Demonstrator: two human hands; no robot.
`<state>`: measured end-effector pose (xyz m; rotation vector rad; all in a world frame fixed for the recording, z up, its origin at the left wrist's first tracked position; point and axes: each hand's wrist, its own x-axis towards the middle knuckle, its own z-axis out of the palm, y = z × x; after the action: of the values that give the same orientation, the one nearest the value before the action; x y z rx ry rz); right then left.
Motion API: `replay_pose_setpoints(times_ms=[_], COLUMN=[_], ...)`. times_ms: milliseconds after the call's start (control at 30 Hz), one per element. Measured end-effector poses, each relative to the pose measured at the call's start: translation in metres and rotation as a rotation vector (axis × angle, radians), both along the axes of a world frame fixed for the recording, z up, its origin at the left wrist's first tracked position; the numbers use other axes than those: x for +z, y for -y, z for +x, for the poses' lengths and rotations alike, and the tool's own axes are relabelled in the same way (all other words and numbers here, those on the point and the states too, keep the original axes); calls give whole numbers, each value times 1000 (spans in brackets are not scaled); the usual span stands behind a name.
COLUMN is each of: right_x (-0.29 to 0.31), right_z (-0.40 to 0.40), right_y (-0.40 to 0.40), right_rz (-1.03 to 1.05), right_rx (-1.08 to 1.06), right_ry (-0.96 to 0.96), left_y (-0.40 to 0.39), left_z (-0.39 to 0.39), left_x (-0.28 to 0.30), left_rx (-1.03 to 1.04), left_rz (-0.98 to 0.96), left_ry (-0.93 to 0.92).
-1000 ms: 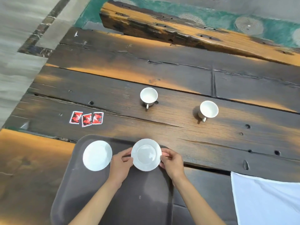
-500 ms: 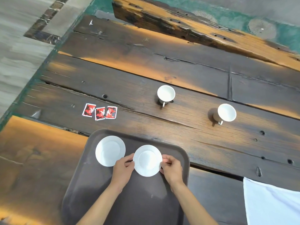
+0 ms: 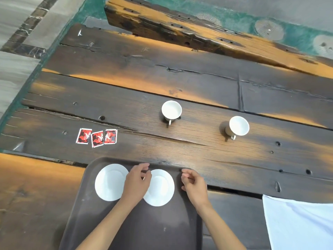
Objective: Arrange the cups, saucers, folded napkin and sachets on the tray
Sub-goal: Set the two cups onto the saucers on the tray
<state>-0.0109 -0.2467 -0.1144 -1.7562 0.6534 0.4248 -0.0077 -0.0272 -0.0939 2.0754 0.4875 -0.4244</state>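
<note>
Two white saucers lie side by side on the dark brown tray (image 3: 137,230): the left saucer (image 3: 110,182) and the right saucer (image 3: 161,188). My left hand (image 3: 137,181) hovers over the gap between them, fingers loosely curled, holding nothing. My right hand (image 3: 193,184) is just right of the right saucer, off it, fingers loosely curled and empty. Beyond the tray stand two white cups on the wood, the left cup (image 3: 171,110) and the right cup (image 3: 238,126). Three red sachets (image 3: 97,137) lie in a row at the left. A white napkin (image 3: 299,222) lies at the lower right.
The table (image 3: 198,147) is of rough dark planks with cracks and holes. A raised wooden beam (image 3: 180,33) crosses the far side. The table's left edge drops to a tiled floor (image 3: 16,42).
Both hands have let go of the right saucer, which now rests on the tray beside the left one. The hands have lifted and drawn apart; the camera view shifted.
</note>
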Motion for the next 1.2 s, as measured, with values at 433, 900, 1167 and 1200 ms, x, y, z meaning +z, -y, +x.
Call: replay_pose_setpoints(times_ms=[433,900,1167,1200], right_x=[22,-50,-44,-40], right_z=[108,181,174,171], right_y=[111,145,145,143], right_rz=[-351,-147,-155,-156], right_rx=[-402,-587,-584,-576], right_ry=[348,438,432,444], left_y=[51,75,64,61], left_z=[170,226,212,208], left_x=[-17,-70,-64,-60], left_rx=[161,186,186,192], left_rz=[-183,-148,-81,-77], left_ry=[268,413,456,455])
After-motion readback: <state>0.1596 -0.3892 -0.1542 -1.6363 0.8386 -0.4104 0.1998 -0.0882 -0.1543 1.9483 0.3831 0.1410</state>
